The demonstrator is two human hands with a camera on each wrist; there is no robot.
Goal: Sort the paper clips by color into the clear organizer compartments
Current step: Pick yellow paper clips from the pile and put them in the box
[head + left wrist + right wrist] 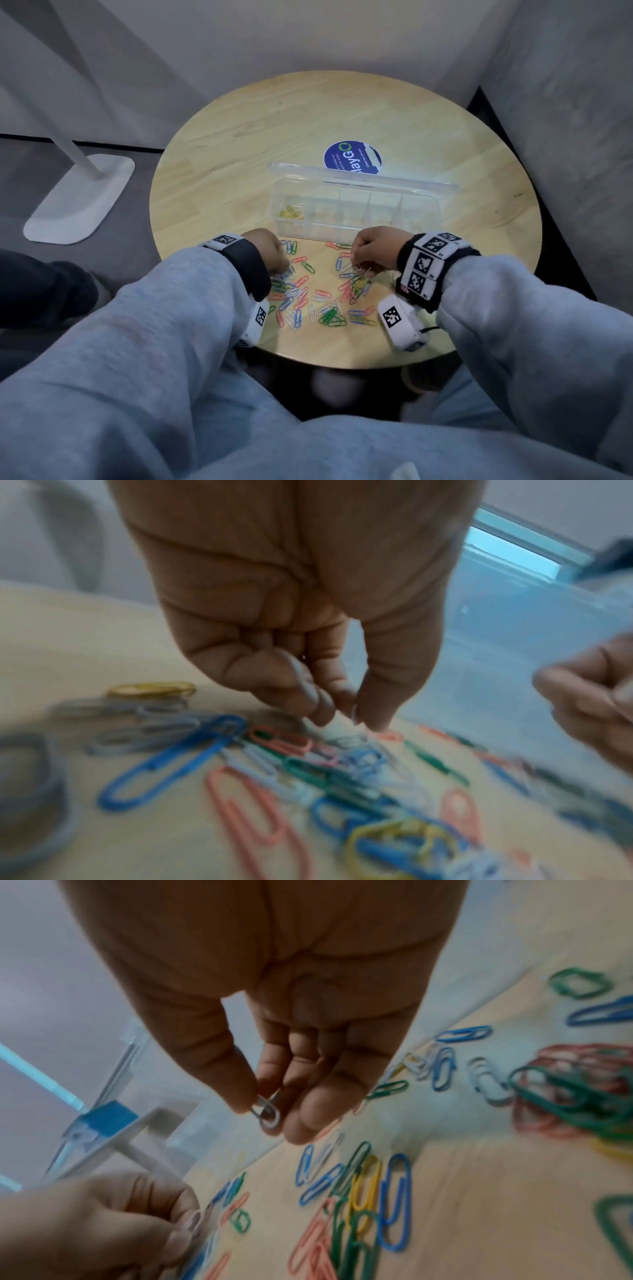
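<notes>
A clear organizer (356, 219) with its lid up stands mid-table; its leftmost compartment holds yellow clips (291, 213). Loose paper clips (318, 298) in red, blue, green, yellow and white lie scattered in front of it. My left hand (282, 269) reaches down into the left of the pile; in the left wrist view my left hand (346, 721) pinches white clips (342, 733) at the table surface. Just above the pile, my right hand (359, 269) pinches a white clip (268, 1114) between thumb and fingers.
The round wooden table (260, 130) carries a blue round sticker (352, 158) behind the organizer. A white lamp base (80, 198) stands on the floor at the left. The table's near edge (342, 363) runs just below the pile. Grey walls close in behind and right.
</notes>
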